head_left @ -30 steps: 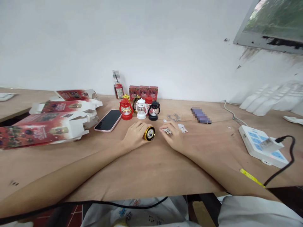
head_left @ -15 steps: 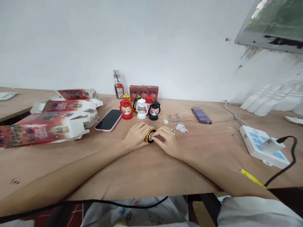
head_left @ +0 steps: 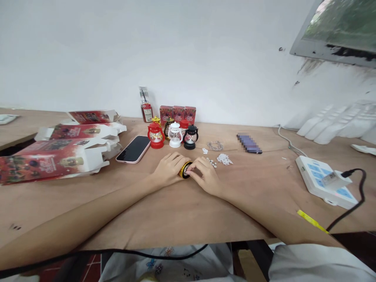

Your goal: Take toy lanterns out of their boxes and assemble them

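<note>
My left hand is wrapped round a small gold lantern lying on its side, its round base turned to the right. The rest of the lantern is hidden under my fingers. My right hand has thumb and forefinger pinched together at the open underside of that base; whatever sits between the fingertips is too small to make out. Just beyond my right hand lie several button cells and a heap of small white tabs. Behind my hands stand a red lantern, a white lantern and a black lantern, among others.
Left of the lanterns lies a phone, beside torn red cartons. Small red boxes and a bottle stand by the wall. A metal chain, a blurred-out phone and a power strip lie to the right.
My right fingers have shifted slightly at the lantern's base, and more of the button cells show. My left hand keeps its hold; the whole view has drifted a little.
</note>
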{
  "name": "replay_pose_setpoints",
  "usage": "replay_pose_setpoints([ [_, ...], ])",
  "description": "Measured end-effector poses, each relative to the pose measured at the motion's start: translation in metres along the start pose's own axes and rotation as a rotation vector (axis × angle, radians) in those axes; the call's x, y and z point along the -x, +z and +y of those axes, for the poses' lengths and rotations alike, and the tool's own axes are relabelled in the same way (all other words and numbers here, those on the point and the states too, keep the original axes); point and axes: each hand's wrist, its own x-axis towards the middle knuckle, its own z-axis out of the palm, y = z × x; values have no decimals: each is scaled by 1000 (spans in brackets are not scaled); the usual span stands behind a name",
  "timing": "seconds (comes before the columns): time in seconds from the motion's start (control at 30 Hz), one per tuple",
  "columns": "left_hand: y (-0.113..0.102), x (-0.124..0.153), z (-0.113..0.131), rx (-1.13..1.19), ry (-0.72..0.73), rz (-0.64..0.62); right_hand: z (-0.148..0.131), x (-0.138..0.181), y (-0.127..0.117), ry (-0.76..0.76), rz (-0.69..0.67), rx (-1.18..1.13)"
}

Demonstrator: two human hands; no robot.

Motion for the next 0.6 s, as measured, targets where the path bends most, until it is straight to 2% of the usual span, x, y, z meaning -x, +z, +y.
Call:
replay_pose_setpoints([
  [0.27, 2, 0, -1, -26, 10, 7, -3, 1, 0, -1, -40, 91],
  [0.6, 1, 0, -2, -8, -12, 26, -5, 1, -2, 3, -67, 51],
])
